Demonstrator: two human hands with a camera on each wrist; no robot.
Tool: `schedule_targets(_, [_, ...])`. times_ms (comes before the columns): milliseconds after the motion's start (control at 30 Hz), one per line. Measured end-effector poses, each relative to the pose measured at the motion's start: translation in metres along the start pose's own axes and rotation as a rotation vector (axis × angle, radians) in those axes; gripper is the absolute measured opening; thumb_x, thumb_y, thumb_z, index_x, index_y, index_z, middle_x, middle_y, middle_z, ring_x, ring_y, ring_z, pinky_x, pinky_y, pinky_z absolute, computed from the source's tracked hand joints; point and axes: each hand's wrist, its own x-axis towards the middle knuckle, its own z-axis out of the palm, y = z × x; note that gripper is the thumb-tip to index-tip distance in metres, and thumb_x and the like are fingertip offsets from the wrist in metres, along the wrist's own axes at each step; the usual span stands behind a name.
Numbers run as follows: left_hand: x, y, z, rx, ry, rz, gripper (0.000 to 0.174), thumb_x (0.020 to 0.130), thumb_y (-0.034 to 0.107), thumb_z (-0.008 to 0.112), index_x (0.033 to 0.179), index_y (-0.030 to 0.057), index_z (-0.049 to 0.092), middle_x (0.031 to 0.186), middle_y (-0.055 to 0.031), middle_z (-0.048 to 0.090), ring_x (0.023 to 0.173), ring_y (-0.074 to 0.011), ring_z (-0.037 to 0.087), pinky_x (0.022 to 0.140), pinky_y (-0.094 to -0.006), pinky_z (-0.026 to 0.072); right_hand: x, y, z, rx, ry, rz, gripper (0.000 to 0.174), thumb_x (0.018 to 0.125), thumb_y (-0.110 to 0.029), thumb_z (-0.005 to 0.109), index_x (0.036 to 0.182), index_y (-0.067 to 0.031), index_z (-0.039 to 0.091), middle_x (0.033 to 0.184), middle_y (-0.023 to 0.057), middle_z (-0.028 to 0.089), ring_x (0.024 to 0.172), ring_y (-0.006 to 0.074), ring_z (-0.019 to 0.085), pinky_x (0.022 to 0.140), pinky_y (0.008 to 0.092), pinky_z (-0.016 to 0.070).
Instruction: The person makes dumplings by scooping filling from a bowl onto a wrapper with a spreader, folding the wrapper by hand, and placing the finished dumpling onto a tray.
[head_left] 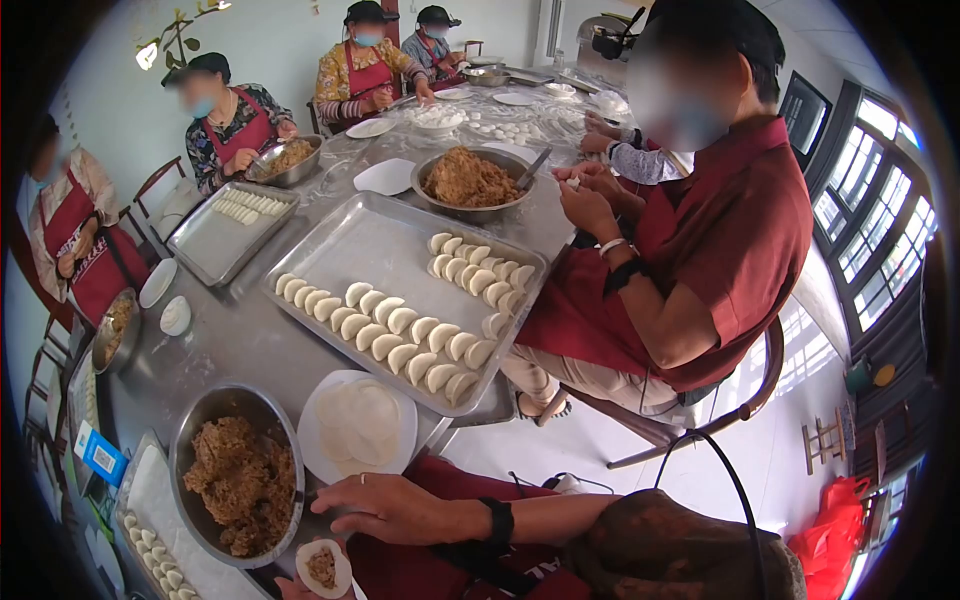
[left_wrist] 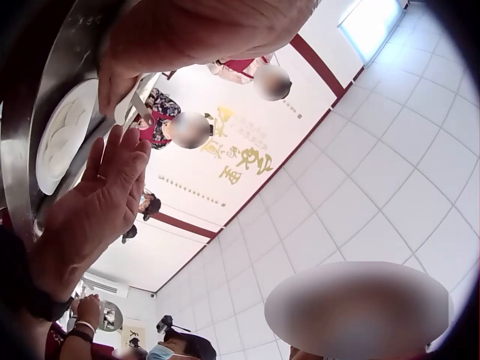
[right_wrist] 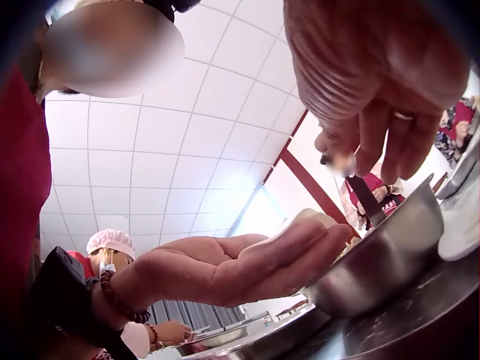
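My left hand point(head_left: 292, 588) point(right_wrist: 225, 270) point(left_wrist: 210, 30) holds a round dough wrapper point(head_left: 323, 568) with brown filling on it. Palm up, it lies beside the wall of the metal bowl point(right_wrist: 375, 262). Above the bowl's near rim my right hand point(head_left: 400, 508) point(right_wrist: 379, 82) point(left_wrist: 97, 202), with a ring, has its fingers mostly extended. A flat metal utensil point(right_wrist: 365, 196) point(left_wrist: 140, 106) stands at its fingertips and goes down into the bowl; whether the fingers grip it cannot be told. Brown filling point(head_left: 235, 480) fills much of the bowl. Stacked wrappers point(head_left: 355, 420) lie on a white plate point(head_left: 312, 455).
A large tray point(head_left: 375, 235) holds rows of folded dumplings point(head_left: 400, 320). Another filling bowl point(head_left: 470, 180) stands behind it. A tray with dumplings point(head_left: 150, 560) is at lower left. A person in a red shirt point(head_left: 740, 230) sits at the right; others work around the table.
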Motion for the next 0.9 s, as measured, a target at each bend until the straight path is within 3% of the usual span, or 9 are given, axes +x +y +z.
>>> schedule_targets(233, [-0.003,-0.013,0.011,-0.086,0.038,0.036,0.049,0.105,0.027,0.041,0.139,-0.0082,0.039,0.143,-0.0251,0.046,0.133,-0.038,0.044,0.114,-0.0541,0.0319,-0.007,0.0,-0.006,-0.074,-0.035,0.03,0.033,0.092,-0.02,0.067,0.122,-0.0073,0.062,0.115,0.0127,0.067,0.102,0.0298,0.065,0.09,0.0386,0.0505])
schedule_targets(267, [0.009,-0.022,-0.017,0.101,0.164,0.147,0.054,0.106,0.037,0.037,0.132,-0.0103,0.045,0.135,-0.0256,0.053,0.128,-0.0373,0.05,0.113,-0.0527,0.0345,-0.006,0.002,-0.002,-0.082,-0.069,-0.004,0.034,0.091,-0.02,0.069,0.123,-0.0074,0.063,0.117,0.0119,0.067,0.103,0.0287,0.065,0.089,0.0373,0.0516])
schedule_targets(333, [0.006,-0.027,-0.014,-0.02,0.107,0.132,0.049,0.107,0.035,0.035,0.126,-0.008,0.05,0.131,-0.023,0.057,0.126,-0.0349,0.052,0.112,-0.0517,0.0362,-0.006,0.003,-0.002,0.095,-0.047,0.099,0.036,0.088,-0.015,0.072,0.123,-0.008,0.065,0.117,0.0107,0.068,0.1,0.0216,0.068,0.084,0.0329,0.0546])
schedule_targets(400, [0.007,-0.035,0.004,0.161,0.237,0.16,0.053,0.107,0.038,0.035,0.128,-0.0093,0.048,0.131,-0.025,0.056,0.126,-0.0365,0.052,0.111,-0.0506,0.0382,-0.001,-0.007,-0.01,0.029,-0.101,0.134,0.034,0.09,-0.015,0.071,0.123,-0.009,0.064,0.114,0.0101,0.068,0.101,0.0214,0.067,0.081,0.0318,0.0559])
schedule_targets(500, [0.007,-0.04,0.002,0.01,0.222,0.147,0.056,0.106,0.039,0.036,0.13,-0.0109,0.046,0.134,-0.0265,0.053,0.128,-0.0387,0.05,0.112,-0.0522,0.0382,-0.001,-0.009,-0.013,0.081,-0.134,0.192,0.034,0.09,-0.013,0.07,0.123,-0.0086,0.064,0.113,0.0098,0.069,0.099,0.0201,0.067,0.081,0.0307,0.0543])
schedule_targets(600, [0.006,-0.043,0.019,0.126,0.153,0.124,0.056,0.107,0.037,0.033,0.136,-0.0098,0.042,0.139,-0.0246,0.05,0.132,-0.037,0.046,0.115,-0.052,0.0332,-0.001,-0.007,-0.014,0.071,-0.126,0.185,0.036,0.088,-0.014,0.072,0.124,-0.0096,0.065,0.108,0.0087,0.069,0.09,0.0189,0.066,0.08,0.0291,0.0521])
schedule_targets(700, [0.007,-0.044,0.02,0.093,0.121,0.141,0.056,0.107,0.037,0.032,0.136,-0.01,0.042,0.138,-0.025,0.051,0.132,-0.0369,0.047,0.114,-0.0499,0.035,-0.004,-0.012,-0.018,-0.045,-0.162,0.242,0.038,0.087,-0.013,0.074,0.124,-0.0096,0.065,0.105,0.0079,0.069,0.086,0.0169,0.064,0.078,0.028,0.0517])
schedule_targets(833, [0.007,-0.045,0.027,0.104,0.104,0.095,0.053,0.108,0.035,0.03,0.135,-0.0095,0.043,0.136,-0.0243,0.053,0.129,-0.0352,0.051,0.113,-0.0475,0.0373,-0.006,-0.017,-0.022,0.105,-0.204,0.227,0.042,0.083,-0.011,0.077,0.124,-0.0084,0.065,0.118,0.009,0.067,0.098,0.0166,0.066,0.087,0.0292,0.0522])
schedule_targets(900, [0.005,-0.048,0.031,0.105,0.164,0.088,0.057,0.108,0.037,0.029,0.136,-0.0114,0.04,0.139,-0.0259,0.05,0.131,-0.0362,0.049,0.114,-0.048,0.0364,-0.006,-0.013,-0.018,0.127,-0.188,0.07,0.04,0.082,-0.007,0.076,0.121,-0.0095,0.066,0.122,0.01,0.066,0.104,0.0188,0.065,0.087,0.0303,0.0529])
